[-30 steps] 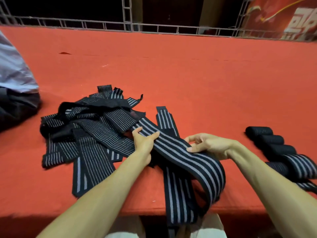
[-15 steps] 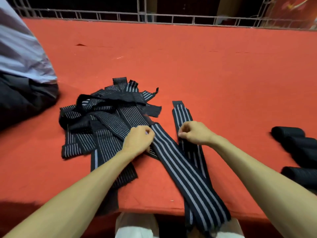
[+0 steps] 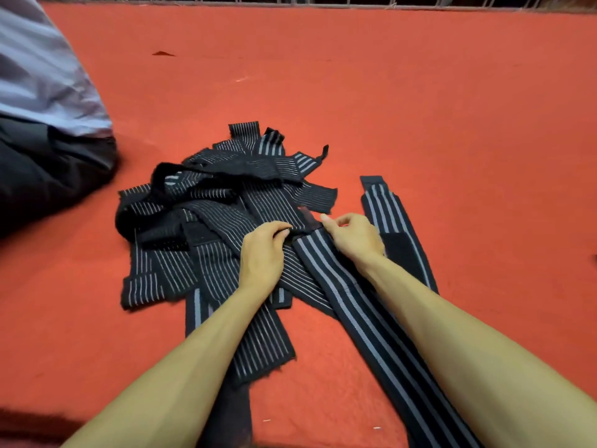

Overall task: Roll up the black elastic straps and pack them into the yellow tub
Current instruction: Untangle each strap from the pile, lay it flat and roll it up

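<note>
A black strap with grey stripes (image 3: 365, 321) lies stretched from the table's near edge up to my hands. My left hand (image 3: 263, 253) pinches the left corner of its far end with curled fingers. My right hand (image 3: 352, 236) pinches the right corner, thumb and fingers bent over the edge. A tangled pile of black striped straps (image 3: 213, 215) lies to the left and behind my hands. Another flat strap (image 3: 387, 215) lies just right of my right hand. The yellow tub is not in view.
The straps lie on a red cloth-covered table (image 3: 420, 124). A person in a pale shirt and dark trousers (image 3: 42, 124) sits at the far left. A metal railing (image 3: 323, 0) runs along the table's far edge.
Both hands slid up the strap to its far end and now pinch its corners. The view shifted left and down, so the rolled straps at the right have left the frame.
</note>
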`<action>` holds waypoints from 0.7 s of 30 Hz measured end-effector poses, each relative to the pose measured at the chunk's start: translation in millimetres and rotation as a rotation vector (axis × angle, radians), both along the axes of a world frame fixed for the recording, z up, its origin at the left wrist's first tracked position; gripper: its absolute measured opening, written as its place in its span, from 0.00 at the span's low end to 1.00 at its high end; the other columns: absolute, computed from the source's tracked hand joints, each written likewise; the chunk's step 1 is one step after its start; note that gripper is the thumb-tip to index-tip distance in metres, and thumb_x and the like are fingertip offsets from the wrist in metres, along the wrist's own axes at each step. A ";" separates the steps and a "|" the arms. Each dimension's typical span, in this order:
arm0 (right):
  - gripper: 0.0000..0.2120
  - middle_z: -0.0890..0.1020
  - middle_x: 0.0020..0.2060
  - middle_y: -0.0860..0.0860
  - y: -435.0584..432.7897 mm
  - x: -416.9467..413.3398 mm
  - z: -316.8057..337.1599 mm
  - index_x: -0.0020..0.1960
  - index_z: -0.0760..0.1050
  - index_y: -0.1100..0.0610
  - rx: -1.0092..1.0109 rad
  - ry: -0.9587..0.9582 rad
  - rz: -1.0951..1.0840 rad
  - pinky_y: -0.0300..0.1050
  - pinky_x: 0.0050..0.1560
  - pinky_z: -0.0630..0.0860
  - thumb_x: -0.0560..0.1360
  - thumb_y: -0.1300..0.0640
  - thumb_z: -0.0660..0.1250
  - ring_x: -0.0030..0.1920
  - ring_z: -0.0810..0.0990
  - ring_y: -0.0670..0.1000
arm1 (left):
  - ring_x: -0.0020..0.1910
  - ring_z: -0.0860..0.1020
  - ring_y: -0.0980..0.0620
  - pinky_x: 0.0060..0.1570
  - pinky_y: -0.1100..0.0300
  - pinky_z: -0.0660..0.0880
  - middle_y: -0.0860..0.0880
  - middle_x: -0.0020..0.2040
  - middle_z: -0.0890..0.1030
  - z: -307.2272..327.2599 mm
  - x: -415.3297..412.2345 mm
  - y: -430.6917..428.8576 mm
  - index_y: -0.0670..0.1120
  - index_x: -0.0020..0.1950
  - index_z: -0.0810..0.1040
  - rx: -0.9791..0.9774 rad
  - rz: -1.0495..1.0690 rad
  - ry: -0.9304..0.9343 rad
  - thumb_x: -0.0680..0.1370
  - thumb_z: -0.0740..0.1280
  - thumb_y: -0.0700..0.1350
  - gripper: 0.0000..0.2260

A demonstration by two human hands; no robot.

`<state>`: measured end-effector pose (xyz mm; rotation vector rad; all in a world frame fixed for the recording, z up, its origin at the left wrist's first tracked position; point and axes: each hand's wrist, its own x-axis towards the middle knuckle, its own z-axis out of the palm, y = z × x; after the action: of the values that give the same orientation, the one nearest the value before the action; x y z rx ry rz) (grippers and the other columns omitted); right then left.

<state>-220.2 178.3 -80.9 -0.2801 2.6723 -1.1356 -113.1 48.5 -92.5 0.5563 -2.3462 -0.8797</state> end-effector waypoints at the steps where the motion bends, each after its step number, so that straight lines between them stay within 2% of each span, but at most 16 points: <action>1: 0.19 0.83 0.45 0.45 -1.7 1.8 -1.8 0.45 0.79 0.48 0.023 0.029 -0.005 0.50 0.55 0.73 0.74 0.33 0.62 0.50 0.79 0.51 | 0.47 0.77 0.58 0.47 0.80 0.63 0.51 0.50 0.83 1.3 0.2 -0.3 0.43 0.55 0.83 0.035 0.027 0.023 0.80 0.63 0.40 0.09; 5: 0.15 0.80 0.37 0.43 3.0 6.2 -10.7 0.36 0.77 0.47 -0.026 0.127 -0.010 0.47 0.50 0.73 0.76 0.39 0.65 0.49 0.80 0.52 | 0.43 0.74 0.60 0.42 0.83 0.62 0.53 0.45 0.80 3.6 0.6 -0.1 0.43 0.54 0.82 0.149 0.127 0.066 0.81 0.62 0.40 0.08; 11: 0.13 0.82 0.41 0.46 4.7 6.3 -8.5 0.43 0.78 0.50 -0.031 0.136 -0.020 0.47 0.50 0.73 0.78 0.43 0.62 0.48 0.79 0.53 | 0.50 0.75 0.58 0.43 0.79 0.66 0.53 0.48 0.79 1.2 -0.3 1.5 0.43 0.57 0.80 0.253 0.223 0.107 0.82 0.62 0.41 0.09; 16: 0.15 0.75 0.33 0.45 9.4 5.3 -10.7 0.36 0.70 0.50 -0.123 0.130 -0.017 0.46 0.42 0.69 0.81 0.48 0.59 0.41 0.76 0.52 | 0.51 0.72 0.54 0.45 0.69 0.63 0.52 0.47 0.76 4.1 -0.2 -2.9 0.42 0.60 0.77 0.395 0.407 0.139 0.83 0.59 0.43 0.10; 19: 0.15 0.73 0.32 0.45 10.0 5.4 -10.9 0.38 0.70 0.50 -0.157 0.132 -0.010 0.46 0.41 0.68 0.82 0.49 0.58 0.39 0.73 0.50 | 0.47 0.73 0.58 0.48 0.65 0.69 0.54 0.47 0.77 3.4 1.2 3.0 0.44 0.60 0.77 0.270 0.202 0.103 0.82 0.60 0.42 0.10; 21: 0.12 0.75 0.33 0.45 11.8 5.8 -7.8 0.42 0.73 0.53 -0.201 0.112 -0.015 0.46 0.43 0.70 0.81 0.50 0.59 0.39 0.74 0.49 | 0.50 0.75 0.58 0.54 0.63 0.70 0.54 0.51 0.80 1.8 2.0 7.3 0.46 0.59 0.79 0.160 0.041 0.059 0.82 0.61 0.44 0.09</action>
<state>-214.4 190.1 -88.7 -0.3680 2.6602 -1.4368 -111.1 55.8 -90.6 0.6319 -2.2173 -1.0563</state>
